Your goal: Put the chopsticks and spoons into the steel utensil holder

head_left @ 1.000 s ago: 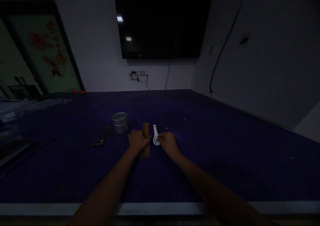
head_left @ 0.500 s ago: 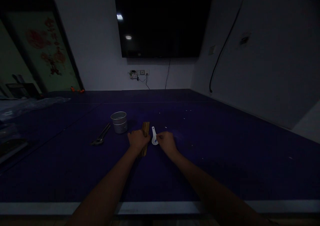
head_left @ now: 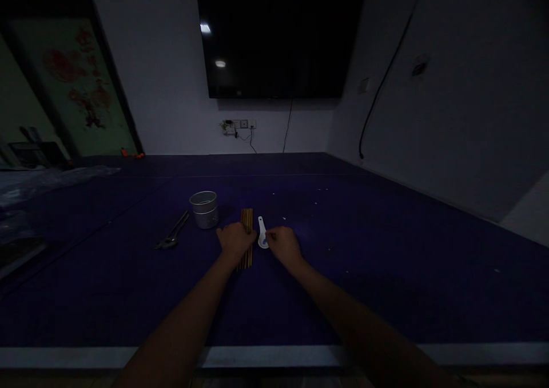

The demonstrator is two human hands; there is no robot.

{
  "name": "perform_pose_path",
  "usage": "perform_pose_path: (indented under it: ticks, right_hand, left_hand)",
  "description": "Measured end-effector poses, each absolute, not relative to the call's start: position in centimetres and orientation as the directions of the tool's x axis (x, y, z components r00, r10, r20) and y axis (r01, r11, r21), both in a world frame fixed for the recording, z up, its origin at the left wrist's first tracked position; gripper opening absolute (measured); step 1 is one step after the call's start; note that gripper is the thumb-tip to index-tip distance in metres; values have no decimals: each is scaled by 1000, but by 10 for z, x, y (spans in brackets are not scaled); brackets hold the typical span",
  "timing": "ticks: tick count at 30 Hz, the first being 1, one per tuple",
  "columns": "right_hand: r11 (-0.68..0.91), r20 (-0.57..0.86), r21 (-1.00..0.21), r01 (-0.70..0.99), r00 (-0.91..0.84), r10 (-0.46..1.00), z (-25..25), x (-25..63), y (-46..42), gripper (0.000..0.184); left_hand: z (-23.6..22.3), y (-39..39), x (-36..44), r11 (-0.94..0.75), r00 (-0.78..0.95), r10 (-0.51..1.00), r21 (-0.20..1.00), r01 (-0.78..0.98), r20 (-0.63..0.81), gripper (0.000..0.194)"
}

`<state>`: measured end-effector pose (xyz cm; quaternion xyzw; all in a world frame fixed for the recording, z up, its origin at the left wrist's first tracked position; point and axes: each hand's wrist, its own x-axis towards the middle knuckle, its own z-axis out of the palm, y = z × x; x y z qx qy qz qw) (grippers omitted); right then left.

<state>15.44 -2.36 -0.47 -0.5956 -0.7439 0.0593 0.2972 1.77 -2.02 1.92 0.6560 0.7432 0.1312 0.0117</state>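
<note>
A bundle of several wooden chopsticks (head_left: 247, 219) lies on the purple surface, pointing away from me. My left hand (head_left: 234, 238) is closed over the middle of the bundle, hiding part of it. Just right of it rests a white soup spoon (head_left: 261, 228) with a blue mark in its bowl, its handle pointing away. Fingers pinched together, my right hand (head_left: 283, 244) grips the right rim of the spoon's bowl. A metal cup (head_left: 205, 211) stands upright beyond my left hand. Left of the cup lie metal tongs or a similar long-handled tool (head_left: 172, 234), hard to make out in the dark.
The purple tabletop (head_left: 386, 262) has a pale front edge (head_left: 274, 355) and small white specks. Clear plastic wrapping (head_left: 55, 179) lies at the left. A wall-mounted television (head_left: 283, 39) hangs at the back, above sockets (head_left: 240, 124) with cables.
The spoon has shifted slightly left along with my right hand. The chopsticks have also moved a little left and turned straighter under my left hand. Cup and metal tool stay in place.
</note>
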Motion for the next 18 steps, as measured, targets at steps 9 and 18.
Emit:
perform_pose_path:
  ticks: [9, 18]
  right_hand:
    - [232, 351, -361, 903, -99, 931, 2, 152, -34, 26]
    - [241, 310, -373, 896, -124, 943, 3, 153, -34, 25]
  left_hand:
    - [19, -21, 16, 82, -117, 979, 203, 976, 164, 48]
    - [19, -21, 14, 74, -108, 981, 200, 977, 163, 52]
